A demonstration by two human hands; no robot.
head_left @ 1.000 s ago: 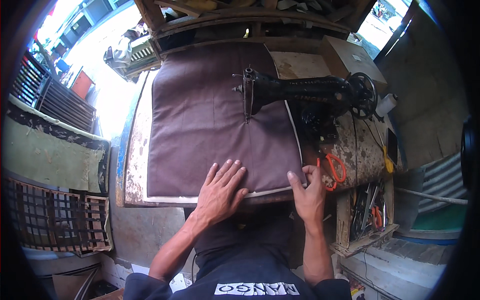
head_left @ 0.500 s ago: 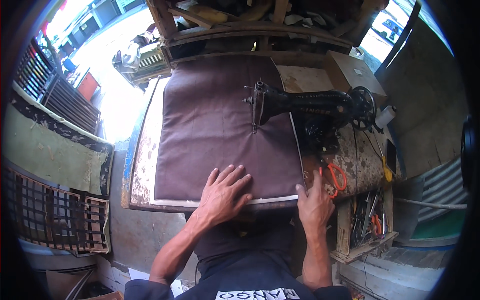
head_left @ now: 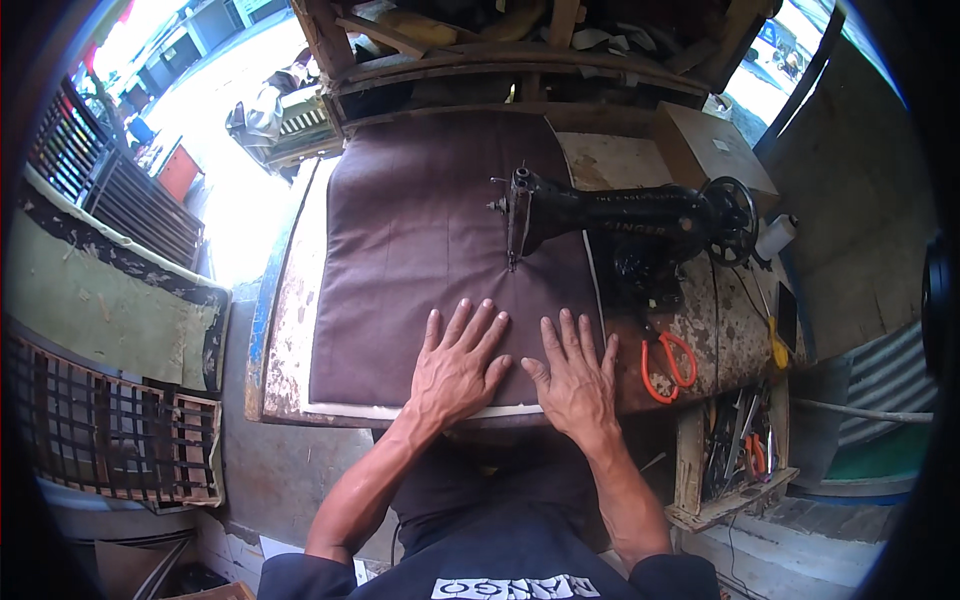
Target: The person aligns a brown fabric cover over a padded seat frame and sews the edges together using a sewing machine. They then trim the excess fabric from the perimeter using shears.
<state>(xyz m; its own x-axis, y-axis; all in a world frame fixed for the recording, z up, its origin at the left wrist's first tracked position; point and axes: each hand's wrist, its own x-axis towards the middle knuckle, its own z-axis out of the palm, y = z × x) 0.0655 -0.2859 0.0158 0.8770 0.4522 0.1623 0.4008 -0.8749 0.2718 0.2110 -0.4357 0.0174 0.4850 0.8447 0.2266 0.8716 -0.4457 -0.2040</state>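
Right hand [head_left: 579,395] shifted onto fabric [head_left: 420,230] beside left hand [head_left: 452,378]; fingers [head_left: 459,322] spread, gripping nothing. Likely smoothing; needle [head_left: 512,265] beyond fingers needs even feed.

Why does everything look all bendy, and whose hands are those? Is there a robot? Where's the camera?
No robot here! These are a person's own two bare hands. The camera is worn on that person's head and looks down, and its very wide fisheye lens makes straight edges look curved.

The left hand and the right hand lie with fingers spread on a big brown panel with a pale edge. They press on it rather than grip anything.

The black machine with a wheel is a sewing machine. Its needle end comes down on the panel.

All this is on a worn table. To the right are orange-handled scissors, a yellow-handled tool and, farther back, a cardboard box.
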